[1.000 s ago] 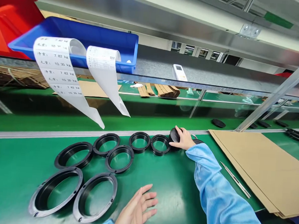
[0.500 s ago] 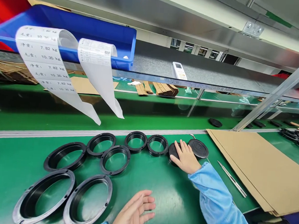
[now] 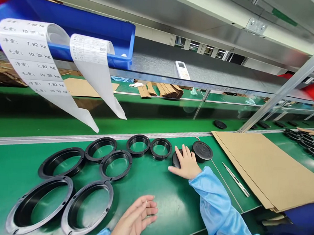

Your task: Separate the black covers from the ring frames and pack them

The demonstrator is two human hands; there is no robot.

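Observation:
My right hand (image 3: pixel 186 164) lies flat, fingers spread, on a black round disc (image 3: pixel 176 160) on the green bench, covering most of it. A second black disc (image 3: pixel 202 150) lies just right of it. Left of the hand sit several black plastic rings: two small ones (image 3: pixel 160 148) (image 3: pixel 138 144), two medium ones (image 3: pixel 116 164) (image 3: pixel 101 149) and bigger flanged ones (image 3: pixel 87 207) (image 3: pixel 37 204) (image 3: pixel 61 162). My left hand (image 3: pixel 134 219) hovers palm up near the front edge, fingers loosely curled, holding nothing.
A stack of flat cardboard sheets (image 3: pixel 271 167) lies to the right, with a thin metal tool (image 3: pixel 235 179) beside it. Paper label strips (image 3: pixel 42 71) hang from a blue bin (image 3: pixel 104 29) on the shelf above. Another person's hand (image 3: pixel 311 132) shows at far right by more rings.
My right hand set the tilted black disc down flat and now rests on it. The second disc came into view beside it. The view drifted right.

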